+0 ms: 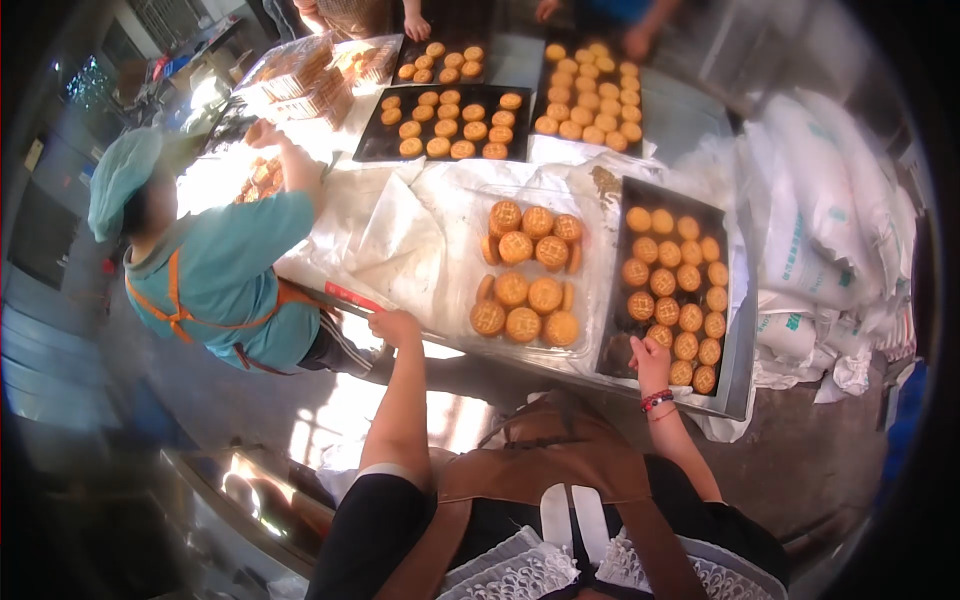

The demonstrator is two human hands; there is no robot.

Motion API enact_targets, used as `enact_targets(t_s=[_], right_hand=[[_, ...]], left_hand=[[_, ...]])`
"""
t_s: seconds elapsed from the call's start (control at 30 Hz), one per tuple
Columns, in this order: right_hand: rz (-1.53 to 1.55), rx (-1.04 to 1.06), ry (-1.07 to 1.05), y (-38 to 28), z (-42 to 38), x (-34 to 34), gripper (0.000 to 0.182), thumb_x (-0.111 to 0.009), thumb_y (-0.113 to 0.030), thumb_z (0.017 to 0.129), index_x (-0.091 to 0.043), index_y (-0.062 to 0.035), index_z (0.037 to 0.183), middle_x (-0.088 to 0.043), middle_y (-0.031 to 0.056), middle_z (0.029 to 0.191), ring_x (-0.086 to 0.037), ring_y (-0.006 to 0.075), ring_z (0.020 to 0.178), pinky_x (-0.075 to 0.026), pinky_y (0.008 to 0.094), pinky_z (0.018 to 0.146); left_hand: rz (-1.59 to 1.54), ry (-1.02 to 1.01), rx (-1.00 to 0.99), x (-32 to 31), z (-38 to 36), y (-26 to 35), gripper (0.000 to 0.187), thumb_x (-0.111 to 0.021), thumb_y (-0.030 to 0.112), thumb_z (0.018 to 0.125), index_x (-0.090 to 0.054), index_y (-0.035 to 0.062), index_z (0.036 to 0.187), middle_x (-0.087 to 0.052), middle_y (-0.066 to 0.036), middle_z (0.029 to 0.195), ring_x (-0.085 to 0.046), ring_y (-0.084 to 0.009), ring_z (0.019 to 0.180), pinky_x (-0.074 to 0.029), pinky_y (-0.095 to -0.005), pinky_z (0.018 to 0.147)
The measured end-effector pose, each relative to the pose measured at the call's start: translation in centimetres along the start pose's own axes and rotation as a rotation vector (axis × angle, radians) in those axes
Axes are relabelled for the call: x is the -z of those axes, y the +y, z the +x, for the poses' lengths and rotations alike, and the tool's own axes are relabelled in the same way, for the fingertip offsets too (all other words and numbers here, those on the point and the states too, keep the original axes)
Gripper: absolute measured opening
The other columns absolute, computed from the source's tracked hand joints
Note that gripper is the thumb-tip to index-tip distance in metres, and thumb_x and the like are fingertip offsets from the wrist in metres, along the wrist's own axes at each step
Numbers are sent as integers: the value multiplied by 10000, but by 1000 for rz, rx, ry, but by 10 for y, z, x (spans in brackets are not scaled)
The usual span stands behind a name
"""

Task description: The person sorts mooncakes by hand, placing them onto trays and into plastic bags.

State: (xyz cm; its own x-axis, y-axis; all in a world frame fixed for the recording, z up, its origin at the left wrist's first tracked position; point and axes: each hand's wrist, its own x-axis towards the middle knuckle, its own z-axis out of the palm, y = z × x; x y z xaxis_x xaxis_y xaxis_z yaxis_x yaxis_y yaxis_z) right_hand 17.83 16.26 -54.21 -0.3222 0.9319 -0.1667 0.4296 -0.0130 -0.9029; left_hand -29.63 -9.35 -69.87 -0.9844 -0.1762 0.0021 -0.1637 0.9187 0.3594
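My left hand (397, 327) is closed at the front edge of the table, against the end of a red strip (352, 297) with pale marks. Whether it grips the strip or only the edge is hidden. Over the near part of a black baking tray (615, 340) my right hand (651, 362) is closed, fingers curled beside the patterned round mooncakes (689, 318). Anything inside those fingers cannot be made out. Between my hands lies a clear plastic tray (590, 270) with two clusters of browned mooncakes (522, 325), some standing on edge.
More black trays of round cakes (443, 122) (590, 95) stand farther back. A co-worker in a teal shirt (235, 250) reaches over the table at left, near stacked clear boxes (300, 80). White sacks (825, 220) are piled at right. Other people's hands show at the far side.
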Motion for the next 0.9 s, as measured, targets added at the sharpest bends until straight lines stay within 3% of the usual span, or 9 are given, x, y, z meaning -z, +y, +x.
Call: enact_targets(t_s=[0.07, 0.13, 0.2, 0.27, 0.37, 0.43, 0.63, 0.7, 0.9], right_hand=[[7, -15, -8, 1, 14, 6, 406, -688, -270, 990, -564, -76, 656, -583, 13, 553, -547, 91, 497, -400, 242, 499], [81, -76, 30, 2, 33, 2, 400, -682, -261, 990, -566, -77, 653, -585, 20, 545, -551, 100, 493, -398, 242, 493], [120, -104, 11, 11, 49, -1, 377, -691, -270, 984, -574, -71, 686, -584, 20, 563, -555, 109, 499, -404, 283, 493], [230, -128, 9, 15, 67, -11, 365, -686, -259, 984, -583, -75, 686, -581, 20, 565, -549, 111, 496, -398, 283, 485], [235, -161, -94, 17, 77, -30, 325, -693, -264, 983, -607, -77, 732, -590, 11, 600, -547, 106, 502, -400, 263, 477], [317, -162, -193, 23, 81, -46, 288, -701, -284, 989, -602, -97, 794, -596, -12, 661, -582, 85, 540, -412, 227, 470], [311, -221, -253, 21, 89, -74, 291, -764, -284, 942, -557, -90, 1009, -597, 7, 795, -595, 111, 626, -457, 245, 492], [306, -226, -261, 23, 92, -78, 304, -780, -272, 928, -552, -90, 1015, -593, 7, 794, -591, 111, 619, -459, 249, 488], [278, -209, -245, 31, 90, -82, 275, -808, -194, 885, -562, -82, 938, -602, 10, 702, -576, 111, 536, -442, 260, 437]], left_hand=[[45, -69, -71, 17, -12, -3, 411, -634, 111, 944, -469, -95, 1259, -549, -281, 1259, -551, -426, 1209, -486, -504, 1010], [-370, -130, -90, 84, -43, 7, 590, -687, 170, 930, -419, -100, 1382, -498, -294, 1382, -503, -467, 1281, -417, -527, 1090], [-327, 72, -81, 107, -75, 9, 668, -714, 169, 914, -403, -84, 1447, -464, -281, 1450, -466, -457, 1333, -370, -520, 1136], [-370, 266, -369, 131, -89, 12, 650, -713, 119, 901, -426, -77, 1450, -440, -273, 1473, -454, -420, 1345, -335, -489, 1168], [-517, -21, -545, 142, -104, 33, 464, -687, 93, 921, -566, 10, 1361, -614, -170, 1221, -591, -322, 1079, -446, -456, 1019], [-583, -116, -658, 130, -112, 58, 436, -662, 121, 966, -560, 18, 1377, -650, -202, 1218, -645, -326, 1074, -520, -435, 935], [-666, -508, -248, 62, -100, 107, 614, -773, 316, 934, -544, -7, 1403, -684, -220, 1190, -671, -281, 1066, -542, -370, 912], [-457, -507, -225, 51, -95, 112, 602, -836, 379, 854, -641, -26, 1254, -723, -154, 1017, -685, -240, 951, -543, -356, 866], [-563, -570, -328, 40, -76, 112, 369, -859, 302, 806, -679, 6, 931, -647, -38, 783, -599, -154, 737, -504, -337, 698]])
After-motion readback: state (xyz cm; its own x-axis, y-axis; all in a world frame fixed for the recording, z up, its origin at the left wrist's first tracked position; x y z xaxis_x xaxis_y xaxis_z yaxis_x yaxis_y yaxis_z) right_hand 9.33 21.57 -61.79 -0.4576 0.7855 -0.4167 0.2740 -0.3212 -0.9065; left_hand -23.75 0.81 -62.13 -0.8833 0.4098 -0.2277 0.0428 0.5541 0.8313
